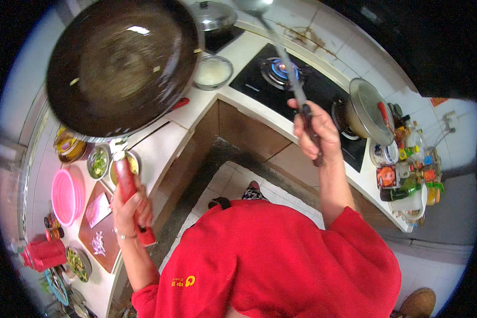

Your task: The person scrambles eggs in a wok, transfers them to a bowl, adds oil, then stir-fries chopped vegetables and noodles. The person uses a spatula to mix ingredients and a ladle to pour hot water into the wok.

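Observation:
My left hand [131,208] grips the red handle [125,179] of a large dark wok [123,71], lifted over the counter at the left. A few small pale bits cling inside the wok, and its middle looks wet and blurred. In my right hand [320,131] is the dark handle of a metal ladle [280,45], raised with its bowl at the top edge of the view. Behind the ladle's shaft, a blue flame burns on the bare gas burner [281,71] of the black cooktop [258,85].
A glass bowl [213,72] stands left of the cooktop; a pan with a glass lid [369,111] covers the right burner. Along the left counter are a metal bowl of chopped greens [98,162], pink basins [68,196] and a cutting board [99,226] with a cleaver [97,210]. Bottles [415,139] crowd the right end.

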A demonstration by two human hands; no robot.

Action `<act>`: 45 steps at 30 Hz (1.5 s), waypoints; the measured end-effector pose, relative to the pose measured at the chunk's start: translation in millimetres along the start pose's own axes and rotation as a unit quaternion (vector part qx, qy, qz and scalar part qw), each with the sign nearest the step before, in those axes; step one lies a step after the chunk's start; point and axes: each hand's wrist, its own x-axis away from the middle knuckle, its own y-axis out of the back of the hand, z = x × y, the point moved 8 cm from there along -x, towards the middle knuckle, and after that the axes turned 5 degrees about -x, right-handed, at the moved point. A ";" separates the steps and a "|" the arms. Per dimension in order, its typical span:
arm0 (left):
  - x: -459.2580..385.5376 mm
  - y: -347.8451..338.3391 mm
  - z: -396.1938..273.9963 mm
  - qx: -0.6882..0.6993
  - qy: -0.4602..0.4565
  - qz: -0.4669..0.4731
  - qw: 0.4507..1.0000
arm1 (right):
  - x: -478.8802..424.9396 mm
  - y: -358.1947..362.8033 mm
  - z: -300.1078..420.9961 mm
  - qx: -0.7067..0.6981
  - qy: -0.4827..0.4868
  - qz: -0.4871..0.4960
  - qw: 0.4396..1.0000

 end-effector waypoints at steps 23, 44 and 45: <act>-262.9 -322.9 248.3 0.221 0.286 0.361 0.860 | 1.3 253.5 91.5 0.216 -0.130 -0.278 0.927; -255.6 -325.3 231.6 0.333 0.377 0.364 0.784 | 298.3 293.8 79.8 0.250 0.040 -0.713 0.654; -254.2 -322.2 233.1 0.320 0.379 0.363 0.789 | 360.6 308.7 111.4 0.310 0.153 -0.734 0.585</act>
